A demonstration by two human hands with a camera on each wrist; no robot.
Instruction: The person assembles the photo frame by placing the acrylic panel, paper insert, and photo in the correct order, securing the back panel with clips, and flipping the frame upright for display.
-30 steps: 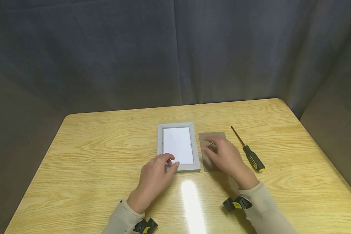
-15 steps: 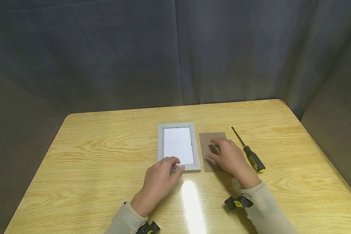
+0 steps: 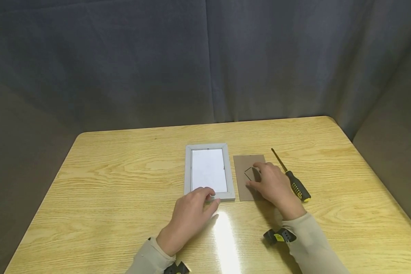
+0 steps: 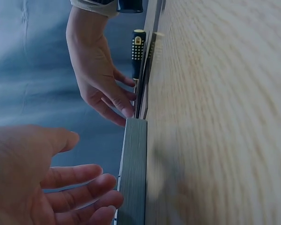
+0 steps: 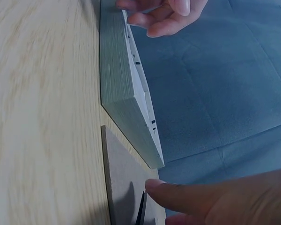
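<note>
A grey picture frame (image 3: 208,146) lies flat in the middle of the wooden table (image 3: 123,179), white inside. My left hand (image 3: 191,213) sits at its near edge, loosely curled fingertips (image 4: 100,199) touching the frame (image 4: 133,173). To the right lies a brown backing board (image 3: 241,167) with a stand flap outlined on it. My right hand (image 3: 272,184) rests on this board, its fairly straight fingers (image 4: 117,101) touching the surface. In the right wrist view the frame (image 5: 124,89) and the board (image 5: 122,187) lie side by side, a small gap apart.
A screwdriver (image 3: 292,179) with a black and yellow handle lies just right of my right hand, tip pointing away. A dark curtain (image 3: 205,61) closes off the back and sides. Bare tabletop stretches to the left and right.
My left hand slid back and right, off the white inside to the frame's near edge. My right hand shifted right on the board, uncovering the stand flap's outline.
</note>
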